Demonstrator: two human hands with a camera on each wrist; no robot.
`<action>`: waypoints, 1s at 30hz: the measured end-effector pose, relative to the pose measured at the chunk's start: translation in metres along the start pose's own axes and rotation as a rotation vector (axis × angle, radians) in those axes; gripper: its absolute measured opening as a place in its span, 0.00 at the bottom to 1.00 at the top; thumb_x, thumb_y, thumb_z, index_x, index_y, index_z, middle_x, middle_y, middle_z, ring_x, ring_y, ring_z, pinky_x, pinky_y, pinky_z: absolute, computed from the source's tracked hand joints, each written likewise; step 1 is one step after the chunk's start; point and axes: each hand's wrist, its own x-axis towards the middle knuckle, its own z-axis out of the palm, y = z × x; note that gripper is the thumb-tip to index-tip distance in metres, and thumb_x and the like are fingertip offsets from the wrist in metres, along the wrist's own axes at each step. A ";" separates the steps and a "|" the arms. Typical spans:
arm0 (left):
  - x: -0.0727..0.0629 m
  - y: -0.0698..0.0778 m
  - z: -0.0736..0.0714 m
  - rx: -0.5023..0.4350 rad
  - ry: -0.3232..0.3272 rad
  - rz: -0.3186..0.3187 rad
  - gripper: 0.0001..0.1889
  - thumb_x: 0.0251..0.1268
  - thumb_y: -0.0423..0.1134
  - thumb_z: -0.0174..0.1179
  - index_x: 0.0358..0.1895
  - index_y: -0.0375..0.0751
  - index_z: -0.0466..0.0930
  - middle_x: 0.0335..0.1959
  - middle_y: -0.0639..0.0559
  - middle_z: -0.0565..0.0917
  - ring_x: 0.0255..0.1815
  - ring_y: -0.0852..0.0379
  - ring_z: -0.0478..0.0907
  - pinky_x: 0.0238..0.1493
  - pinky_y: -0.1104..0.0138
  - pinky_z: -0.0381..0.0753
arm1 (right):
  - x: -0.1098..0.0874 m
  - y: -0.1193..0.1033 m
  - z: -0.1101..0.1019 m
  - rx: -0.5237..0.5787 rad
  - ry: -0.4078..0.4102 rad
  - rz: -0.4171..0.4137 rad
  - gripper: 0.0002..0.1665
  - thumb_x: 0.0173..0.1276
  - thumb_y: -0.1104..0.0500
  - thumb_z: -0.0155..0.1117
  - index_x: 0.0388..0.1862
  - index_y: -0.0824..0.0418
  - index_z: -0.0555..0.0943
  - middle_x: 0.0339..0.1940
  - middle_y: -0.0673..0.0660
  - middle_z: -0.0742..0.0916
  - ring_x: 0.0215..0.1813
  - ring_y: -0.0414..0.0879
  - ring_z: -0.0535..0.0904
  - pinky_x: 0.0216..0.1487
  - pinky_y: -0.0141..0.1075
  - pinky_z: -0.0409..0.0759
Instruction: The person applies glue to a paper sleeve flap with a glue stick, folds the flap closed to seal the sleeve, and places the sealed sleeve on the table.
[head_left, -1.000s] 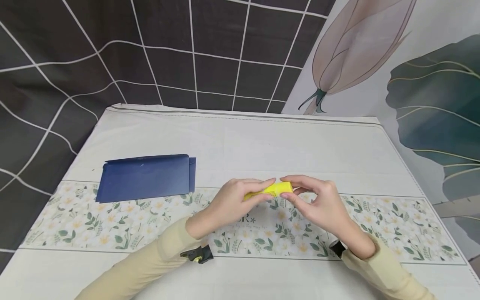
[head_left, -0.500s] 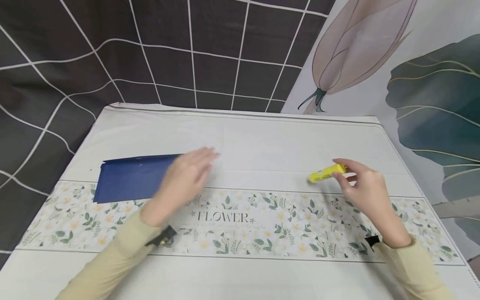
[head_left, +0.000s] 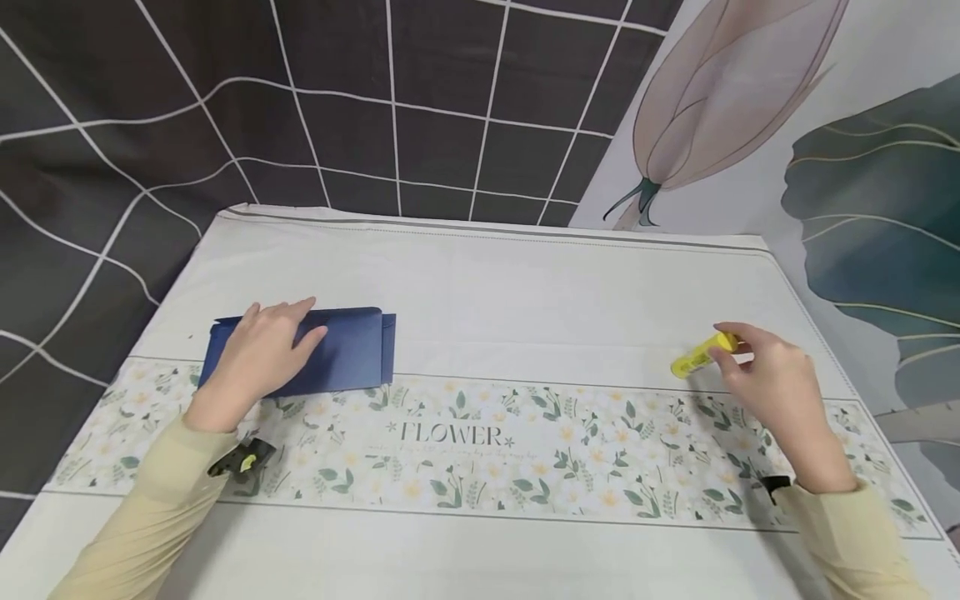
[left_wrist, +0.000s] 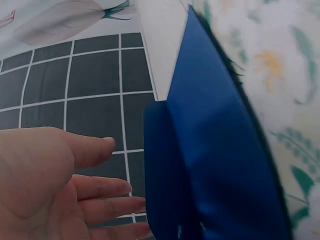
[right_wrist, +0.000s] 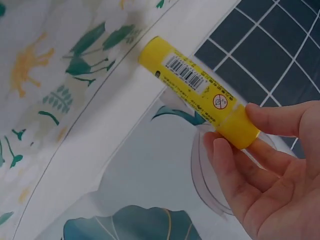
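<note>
My left hand (head_left: pixel 266 350) hovers over the left part of a dark blue paper envelope (head_left: pixel 352 354); its fingers are spread and hold nothing. The left wrist view puts those fingertips (left_wrist: pixel 122 187) close to the raised flap of the envelope (left_wrist: pixel 215 135); whether they touch it I cannot tell. A second blue edge shows beneath the envelope's right side. At the right, thumb and fingers of my right hand (head_left: pixel 780 383) pinch a yellow glue stick (head_left: pixel 696 359) by one end. The glue stick (right_wrist: pixel 192 85) is tilted, with its barcode visible in the right wrist view.
A white cloth (head_left: pixel 510 283) covers the table, with a floral band (head_left: pixel 480 492) marked FLOWER across it. Behind the far edge hangs a dark gridded curtain (head_left: pixel 435 150); a leaf-patterned sheet (head_left: pixel 727 200) hangs at the right.
Both hands were together on the glue stick. The left hand let go and moved left over the envelope; the right hand carried the glue stick to the right.
</note>
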 end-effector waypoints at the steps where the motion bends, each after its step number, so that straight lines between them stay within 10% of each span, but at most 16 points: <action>1: -0.001 -0.001 0.000 -0.005 0.002 0.001 0.26 0.71 0.40 0.52 0.66 0.25 0.66 0.62 0.27 0.72 0.65 0.30 0.67 0.70 0.36 0.51 | 0.000 0.000 0.000 -0.003 -0.007 0.005 0.22 0.60 0.65 0.66 0.53 0.72 0.78 0.41 0.77 0.83 0.31 0.69 0.83 0.22 0.51 0.78; 10: -0.010 -0.010 0.007 -0.037 0.033 0.017 0.22 0.69 0.36 0.53 0.61 0.25 0.71 0.60 0.28 0.75 0.62 0.29 0.69 0.68 0.37 0.55 | 0.013 -0.014 -0.005 -0.089 -0.043 0.035 0.21 0.62 0.60 0.65 0.53 0.69 0.79 0.43 0.74 0.84 0.31 0.67 0.80 0.18 0.43 0.69; 16: -0.018 -0.014 0.017 -0.024 0.049 0.042 0.21 0.68 0.35 0.53 0.59 0.25 0.74 0.59 0.27 0.75 0.62 0.29 0.68 0.65 0.37 0.60 | 0.034 -0.064 0.001 -0.106 0.068 -0.064 0.21 0.61 0.61 0.65 0.51 0.70 0.79 0.51 0.74 0.82 0.51 0.73 0.74 0.48 0.63 0.73; 30: -0.024 -0.022 0.034 0.016 0.032 0.046 0.19 0.67 0.33 0.54 0.58 0.30 0.76 0.60 0.29 0.75 0.62 0.30 0.69 0.62 0.36 0.64 | 0.076 -0.266 0.102 0.132 -0.331 -0.749 0.29 0.69 0.64 0.55 0.68 0.68 0.67 0.69 0.62 0.74 0.71 0.53 0.69 0.74 0.39 0.61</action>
